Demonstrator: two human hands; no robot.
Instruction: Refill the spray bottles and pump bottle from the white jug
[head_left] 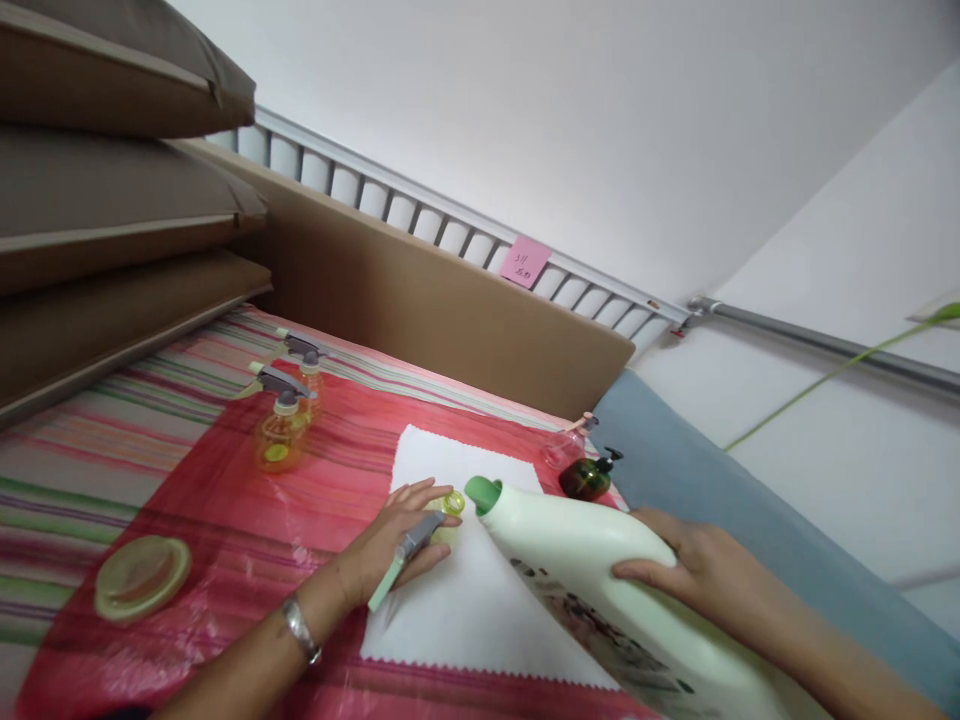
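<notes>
My right hand grips a large pale green jug by its upper side. The jug is tipped, and its green spout points left, close beside the mouth of a small yellow clear bottle. No liquid can be made out between them. Around the small bottle are the fingers of my left hand, which also holds a grey and green trigger spray head. Under the bottle lies a white cloth with zigzag edges.
Two spray bottles with yellowish liquid stand left on the red plastic sheet. A round pale green lid-like dish is nearer me. At right are a pink spray bottle and a dark green pump bottle. A brown board rises behind.
</notes>
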